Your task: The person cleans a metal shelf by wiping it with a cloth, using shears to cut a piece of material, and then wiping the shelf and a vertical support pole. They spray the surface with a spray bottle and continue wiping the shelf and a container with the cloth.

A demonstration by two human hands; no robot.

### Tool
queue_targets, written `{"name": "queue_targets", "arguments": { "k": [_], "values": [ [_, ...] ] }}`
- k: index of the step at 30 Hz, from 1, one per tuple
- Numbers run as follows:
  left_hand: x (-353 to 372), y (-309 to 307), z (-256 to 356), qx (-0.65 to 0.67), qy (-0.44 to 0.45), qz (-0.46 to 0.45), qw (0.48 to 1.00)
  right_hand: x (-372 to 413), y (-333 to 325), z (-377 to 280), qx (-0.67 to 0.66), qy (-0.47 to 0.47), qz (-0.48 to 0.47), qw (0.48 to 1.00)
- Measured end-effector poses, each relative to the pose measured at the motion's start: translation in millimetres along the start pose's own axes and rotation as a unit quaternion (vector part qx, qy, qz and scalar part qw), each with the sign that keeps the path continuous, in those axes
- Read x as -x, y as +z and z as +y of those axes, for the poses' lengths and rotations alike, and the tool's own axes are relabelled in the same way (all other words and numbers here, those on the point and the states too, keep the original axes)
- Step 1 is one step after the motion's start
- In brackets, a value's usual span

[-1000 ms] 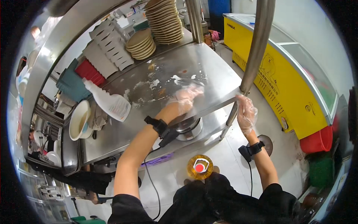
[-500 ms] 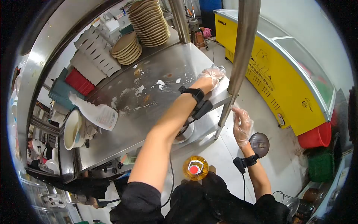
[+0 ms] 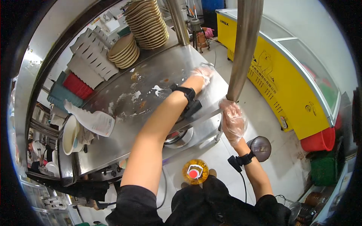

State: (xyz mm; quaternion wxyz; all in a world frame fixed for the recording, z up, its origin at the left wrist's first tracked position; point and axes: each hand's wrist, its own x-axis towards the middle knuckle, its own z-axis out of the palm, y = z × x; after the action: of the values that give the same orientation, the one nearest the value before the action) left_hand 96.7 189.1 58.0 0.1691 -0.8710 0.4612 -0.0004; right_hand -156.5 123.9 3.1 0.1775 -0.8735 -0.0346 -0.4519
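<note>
My left hand (image 3: 203, 74), in a clear plastic glove, is pressed down on the steel table (image 3: 151, 81) near its far right side. Its fingers are bent under, and whatever lies beneath them is hidden. White foam streaks (image 3: 157, 90) and brownish smears spread over the tabletop to its left. My right hand (image 3: 233, 119), also gloved, is closed over the table's right corner, at the foot of the steel post (image 3: 244, 52). On the table's near left lies a white spray bottle (image 3: 94, 121), beside a cream basin (image 3: 71, 135) with a cloth in it.
Stacked plates (image 3: 147, 26), grey trays (image 3: 92, 56) and red baskets (image 3: 76, 86) line the table's back. A yellow chest freezer (image 3: 271, 75) stands right, with a red bucket (image 3: 319, 138) by it. An oil jug (image 3: 195, 171) stands at my feet, near a round dark lidded bin (image 3: 261, 147).
My left hand has slid back and left from the table's right edge. My right hand has risen from beside the table and come onto its corner by the post.
</note>
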Motion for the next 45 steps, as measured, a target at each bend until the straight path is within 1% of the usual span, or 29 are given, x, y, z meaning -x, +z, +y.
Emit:
{"name": "queue_targets", "arguments": {
  "k": [1,3,4,6,7,8,9,13,14,17,19,20,21,23,24,26,27,29,31,33,34,35,36,37,38,40,42,44,45],
  "values": [
    [-1.0,-0.8,-13.8,0.019,-0.032,0.008,0.999,0.0,0.3,0.2,-0.007,-0.010,-0.002,1.000],
    [-4.8,3.4,-27.5,0.255,-0.159,0.029,0.953,1.6,2.6,1.8,0.000,0.002,-0.012,1.000],
    [4.4,-9.5,-23.4,0.195,-0.129,0.034,0.972,2.8,5.4,3.7,0.000,-0.001,-0.014,1.000],
    [32.8,-19.9,-9.3,0.002,0.046,0.057,0.997,2.1,6.6,5.8,-0.001,-0.004,-0.015,1.000],
    [30.7,4.7,-7.8,0.077,0.150,0.170,0.971,-0.1,6.4,5.4,0.002,-0.007,-0.015,1.000],
    [60.9,-47.8,23.5,0.069,0.136,0.052,0.987,-1.3,6.2,4.2,0.006,-0.009,-0.017,1.000],
    [56.0,-29.3,29.8,0.074,0.202,0.159,0.964,-1.6,6.4,3.9,0.003,-0.009,-0.018,1.000],
    [60.8,-10.6,32.2,0.142,0.203,0.177,0.952,-6.1,4.2,4.7,0.004,-0.023,-0.005,1.000],
    [52.2,-15.6,27.5,0.083,0.203,0.179,0.959,-5.4,3.2,4.0,0.010,-0.025,-0.004,1.000],
    [18.4,-30.5,7.9,-0.055,0.030,-0.018,0.998,5.9,8.5,12.7,0.035,-0.019,-0.023,0.999],
    [-25.0,10.2,-27.9,0.111,-0.021,-0.043,0.993,-1.2,4.5,9.8,0.031,-0.028,-0.011,0.999],
    [-19.5,6.2,-24.7,0.114,-0.040,-0.031,0.992,0.0,5.9,11.5,0.022,-0.032,-0.012,0.999],
    [-14.2,0.9,-17.1,0.114,-0.040,-0.032,0.992,0.4,6.7,12.4,0.013,-0.035,-0.013,0.999],
    [2.6,-14.2,4.0,-0.002,0.024,-0.059,0.998,-1.8,5.6,14.0,-0.001,-0.037,-0.016,0.999],
    [33.0,-37.0,19.2,0.032,0.062,-0.045,0.997,-1.5,5.3,12.9,-0.015,-0.036,-0.021,0.999],
    [49.2,-29.2,37.5,0.015,0.140,0.011,0.990,-4.4,2.2,9.6,-0.045,-0.029,-0.013,0.998],
    [63.8,-41.4,45.9,0.121,0.104,-0.001,0.987,-5.3,-2.0,7.6,-0.061,-0.019,-0.029,0.998],
    [61.6,-18.7,33.8,0.187,0.153,0.127,0.962,-0.7,-5.4,10.0,-0.086,-0.017,-0.037,0.995],
    [59.6,-22.1,33.5,0.148,0.145,0.166,0.964,6.3,-13.2,9.7,-0.101,-0.024,-0.040,0.994],
    [56.8,-22.2,41.0,0.129,0.103,0.145,0.975,23.1,-19.4,10.2,-0.090,-0.017,-0.044,0.995],
    [60.6,-17.9,42.2,0.144,0.141,0.156,0.967,30.8,-23.0,11.1,-0.083,-0.010,-0.047,0.995],
    [62.0,-15.0,45.8,0.290,0.082,0.073,0.951,37.1,-26.6,12.1,-0.097,0.003,-0.048,0.994],
    [77.3,-27.0,55.0,0.428,0.019,-0.015,0.903,42.5,-30.5,14.0,-0.099,0.019,-0.058,0.993],
    [96.1,-37.6,60.8,0.482,0.023,-0.025,0.875,48.6,-33.6,16.5,-0.102,0.035,-0.069,0.992],
    [104.1,-33.1,64.8,0.482,0.020,-0.026,0.876,54.0,-35.8,16.7,-0.106,0.051,-0.072,0.990],
    [126.0,-37.9,72.5,0.371,0.002,-0.033,0.928,59.0,-36.9,17.7,-0.116,0.051,-0.071,0.989],
    [151.0,-50.0,83.3,0.385,-0.006,-0.061,0.921,56.8,-36.6,14.1,-0.129,0.044,-0.064,0.989],
    [158.8,-48.3,92.7,0.144,0.043,0.003,0.989,52.4,-36.0,8.7,-0.145,0.032,-0.074,0.986],
    [162.4,-52.1,96.5,0.129,0.041,-0.016,0.991,51.0,-35.3,4.8,-0.157,0.022,-0.084,0.984]
  ]
}}
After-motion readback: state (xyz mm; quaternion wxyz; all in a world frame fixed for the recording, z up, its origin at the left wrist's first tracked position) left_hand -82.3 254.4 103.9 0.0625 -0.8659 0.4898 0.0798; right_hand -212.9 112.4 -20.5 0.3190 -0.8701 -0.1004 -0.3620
